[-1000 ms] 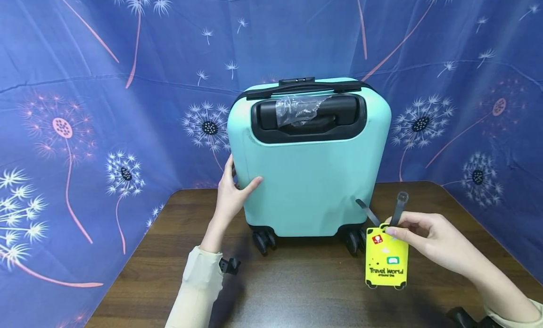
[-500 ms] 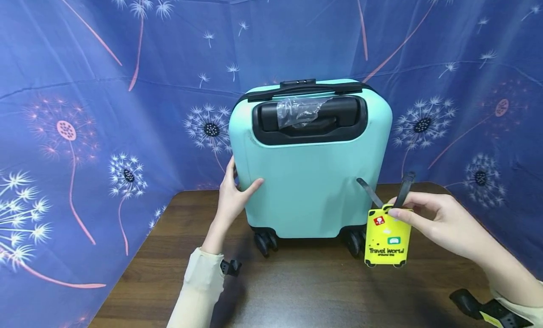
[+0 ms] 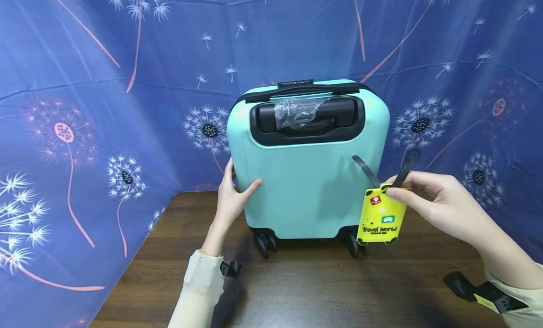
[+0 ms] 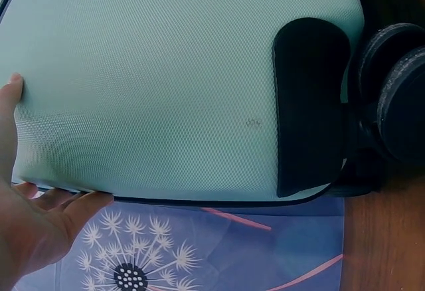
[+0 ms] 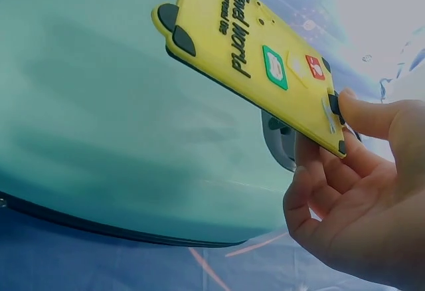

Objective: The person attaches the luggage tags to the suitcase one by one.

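Note:
A mint-green suitcase (image 3: 305, 186) stands upright on its black wheels. My left hand (image 3: 230, 196) holds its left side, the thumb on the broad face and the other fingers round the edge; the left wrist view shows those fingers (image 4: 80, 208) along the rim. Between thumb and fingers, my right hand (image 3: 441, 203) pinches the top of a yellow luggage tag (image 3: 381, 215) shaped like a small suitcase. Its dark strap (image 3: 366, 170) is unfastened, both ends sticking up. In the right wrist view the tag (image 5: 259, 52) hangs tilted in front of the suitcase, apart from it as far as I can tell.
The suitcase rests on a brown wooden table (image 3: 297, 290). A blue cloth with dandelion prints (image 3: 127, 83) hangs behind and at both sides. Clear plastic wrap (image 3: 297, 112) covers part of the recessed black pull handle (image 3: 343, 113). A black carry handle (image 3: 303, 90) runs along the top.
My right hand has lifted the luggage tag upward, and the tag now tilts, its lower end swung left in front of the suitcase's right wheel. My left hand keeps its hold on the suitcase.

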The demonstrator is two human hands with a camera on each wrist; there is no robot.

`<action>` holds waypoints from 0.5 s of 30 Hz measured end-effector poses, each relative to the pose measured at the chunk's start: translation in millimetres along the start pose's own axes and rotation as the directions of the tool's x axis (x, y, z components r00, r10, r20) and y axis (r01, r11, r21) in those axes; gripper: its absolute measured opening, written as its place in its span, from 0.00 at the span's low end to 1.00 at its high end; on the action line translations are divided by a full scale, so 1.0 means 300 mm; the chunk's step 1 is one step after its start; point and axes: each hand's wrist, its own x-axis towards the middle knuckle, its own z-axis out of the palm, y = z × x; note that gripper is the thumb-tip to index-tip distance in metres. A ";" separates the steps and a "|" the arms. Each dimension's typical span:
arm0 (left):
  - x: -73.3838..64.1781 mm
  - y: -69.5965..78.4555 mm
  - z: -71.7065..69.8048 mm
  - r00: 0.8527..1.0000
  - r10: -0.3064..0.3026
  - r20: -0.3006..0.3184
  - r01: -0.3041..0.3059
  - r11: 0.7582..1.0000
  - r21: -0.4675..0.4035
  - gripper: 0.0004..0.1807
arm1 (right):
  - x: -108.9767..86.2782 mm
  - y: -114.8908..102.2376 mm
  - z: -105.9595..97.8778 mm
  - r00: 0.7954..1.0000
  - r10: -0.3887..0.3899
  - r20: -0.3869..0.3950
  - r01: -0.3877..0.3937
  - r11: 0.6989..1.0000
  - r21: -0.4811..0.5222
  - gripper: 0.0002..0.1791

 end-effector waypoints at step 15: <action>-0.006 -0.003 0.004 1.000 0.006 -0.014 -0.006 1.000 0.001 0.48 | 0.073 -0.058 -0.029 0.986 0.010 -0.165 -0.015 1.000 -0.027 0.05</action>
